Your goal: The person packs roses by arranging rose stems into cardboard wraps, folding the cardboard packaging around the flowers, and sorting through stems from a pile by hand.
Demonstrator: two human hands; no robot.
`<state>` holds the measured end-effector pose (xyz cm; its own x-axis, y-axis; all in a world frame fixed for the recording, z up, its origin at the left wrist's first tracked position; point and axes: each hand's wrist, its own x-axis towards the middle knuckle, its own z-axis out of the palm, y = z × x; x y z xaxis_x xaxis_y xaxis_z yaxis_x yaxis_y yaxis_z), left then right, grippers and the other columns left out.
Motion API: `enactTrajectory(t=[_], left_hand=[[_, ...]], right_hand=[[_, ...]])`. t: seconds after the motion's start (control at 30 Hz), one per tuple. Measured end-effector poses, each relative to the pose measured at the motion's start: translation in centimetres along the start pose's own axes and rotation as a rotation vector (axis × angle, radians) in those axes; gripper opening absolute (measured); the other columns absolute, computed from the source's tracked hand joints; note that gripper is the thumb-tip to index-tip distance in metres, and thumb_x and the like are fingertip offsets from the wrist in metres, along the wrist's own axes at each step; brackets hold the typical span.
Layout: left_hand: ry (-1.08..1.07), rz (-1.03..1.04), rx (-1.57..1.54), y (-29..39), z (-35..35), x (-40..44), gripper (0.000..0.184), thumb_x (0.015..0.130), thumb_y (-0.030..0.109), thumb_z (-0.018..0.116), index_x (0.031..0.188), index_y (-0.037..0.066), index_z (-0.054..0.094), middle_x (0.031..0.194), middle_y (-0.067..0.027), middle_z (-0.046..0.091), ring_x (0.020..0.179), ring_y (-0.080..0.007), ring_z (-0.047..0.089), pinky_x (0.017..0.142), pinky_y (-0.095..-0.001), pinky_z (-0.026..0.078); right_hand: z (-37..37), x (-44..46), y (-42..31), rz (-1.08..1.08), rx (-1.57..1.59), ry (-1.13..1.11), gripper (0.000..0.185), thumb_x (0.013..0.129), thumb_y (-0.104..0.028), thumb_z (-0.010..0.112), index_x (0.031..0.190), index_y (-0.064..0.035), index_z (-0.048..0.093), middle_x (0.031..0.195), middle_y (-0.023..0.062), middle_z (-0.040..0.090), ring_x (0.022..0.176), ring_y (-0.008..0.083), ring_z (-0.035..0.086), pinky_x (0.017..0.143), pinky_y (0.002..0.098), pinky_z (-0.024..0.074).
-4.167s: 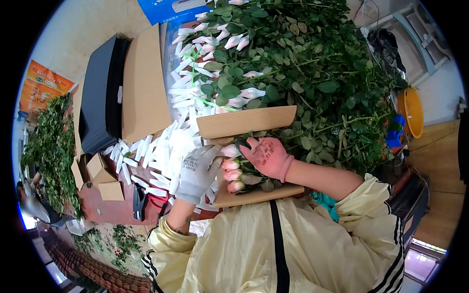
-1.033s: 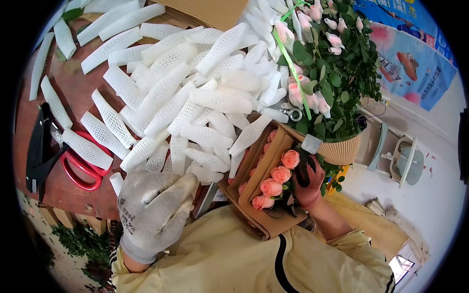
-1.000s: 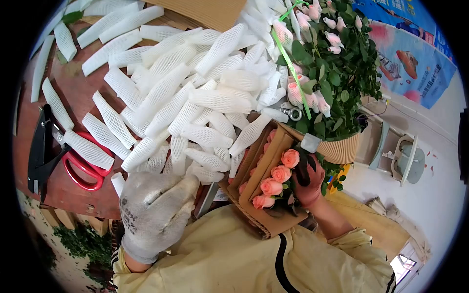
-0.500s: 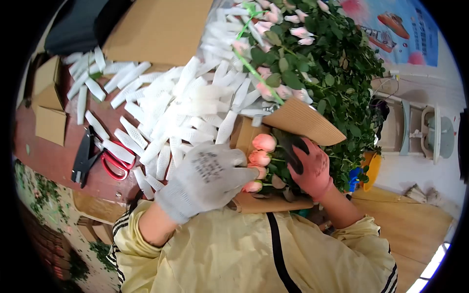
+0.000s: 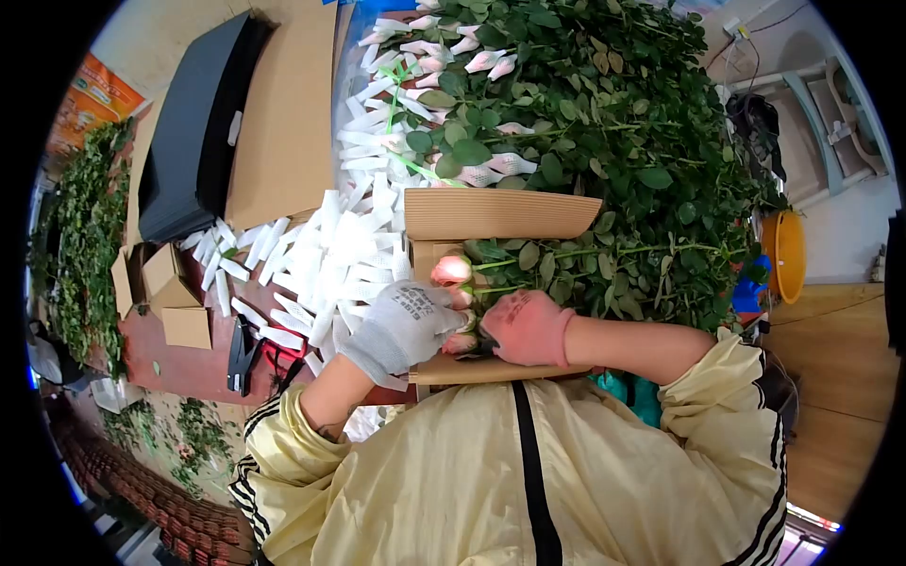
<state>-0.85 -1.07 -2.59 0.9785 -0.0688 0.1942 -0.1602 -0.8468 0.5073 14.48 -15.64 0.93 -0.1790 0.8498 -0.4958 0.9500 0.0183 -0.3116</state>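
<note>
Pink roses (image 5: pixel 451 271) lie side by side in a corrugated cardboard wrap (image 5: pixel 500 213), their heads to the left and leafy stems to the right. My left hand (image 5: pixel 408 321), in a white-grey knit glove, has its fingers curled round the rose heads from the left. My right hand (image 5: pixel 528 327), in a pink glove with dark fingertips, is closed just below the lower rose heads, at their stems. Both hands partly cover the lower roses, so the exact grip is hidden.
A heap of white mesh sleeves (image 5: pixel 326 255) covers the table to the left. Near it lie a black stapler-like tool (image 5: pixel 243 357) and red-handled scissors (image 5: pixel 283 354). Netted roses (image 5: pixel 486 61) and dense foliage (image 5: pixel 651 179) fill the back right. Dark sheets (image 5: pixel 198 132) stand behind.
My right hand has moved left, from the leaves to beside the rose heads. My left hand stays at the blooms, fingers now more curled. The cardboard flap lies straighter, and the camera view has shifted.
</note>
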Motion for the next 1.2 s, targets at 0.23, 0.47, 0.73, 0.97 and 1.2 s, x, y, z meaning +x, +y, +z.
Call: enactTrajectory(t=[0.23,0.47,0.73,0.97,1.2], left_hand=[[-0.138,-0.244,-0.079,2.9,-1.7,0.9,0.025,0.081,0.033,0.057,0.095,0.015,0.066,0.09,-0.0086,0.064,0.082,-0.0269,0.062,0.071,-0.0397,0.048],[-0.153,-0.199,-0.069,2.8,-1.7,0.6,0.03,0.084,0.032,0.053,0.102,0.011,0.065,0.086,-0.0125,0.064,0.076,-0.0295,0.062,0.067,-0.0399,0.049],[-0.328,-0.049,-0.437,0.5,-5.8,0.9,0.034,0.085,0.024,0.055,0.114,0.007,0.06,0.082,-0.0114,0.064,0.07,-0.0233,0.063,0.061,-0.0352,0.047],[-0.087,-0.441,-0.972,-10.5,-14.7,4.9,0.039,0.089,0.019,0.058,0.122,-0.002,0.052,0.097,-0.0104,0.063,0.09,-0.016,0.06,0.078,-0.0269,0.047],[0.28,-0.286,-0.411,-22.6,-7.6,13.2,0.077,0.083,0.049,0.059,0.136,-0.001,0.033,0.134,-0.017,0.041,0.128,-0.025,0.037,0.104,-0.0349,0.031]], right_hand=[[4.7,0.3,1.3,-0.145,-0.06,0.346,0.023,0.073,-0.027,0.054,0.077,-0.004,0.055,0.074,0.0141,0.06,0.07,0.0292,0.061,0.062,0.041,0.0499],[-9.5,-2.9,4.8,-0.115,-0.016,0.623,0.037,0.078,-0.039,0.056,0.11,-0.0212,0.053,0.082,0.0076,0.058,0.08,0.0277,0.059,0.076,0.042,0.0458],[-11.7,11.6,19.2,0.265,-0.671,0.003,0.02,0.078,-0.017,0.051,0.095,-0.0089,0.056,0.095,0.0092,0.06,0.092,0.0221,0.057,0.079,0.0327,0.0405],[-9.3,11.8,21.6,0.128,-0.714,0.266,0.015,0.084,-0.016,0.045,0.095,-0.0132,0.053,0.085,0.0048,0.06,0.086,0.0218,0.057,0.074,0.0342,0.0404],[-19.1,4.5,21.8,0.211,-0.925,0.68,0.018,0.071,-0.02,0.051,0.088,-0.0159,0.052,0.069,0.0021,0.05,0.066,0.0201,0.055,0.057,0.0324,0.0439]])
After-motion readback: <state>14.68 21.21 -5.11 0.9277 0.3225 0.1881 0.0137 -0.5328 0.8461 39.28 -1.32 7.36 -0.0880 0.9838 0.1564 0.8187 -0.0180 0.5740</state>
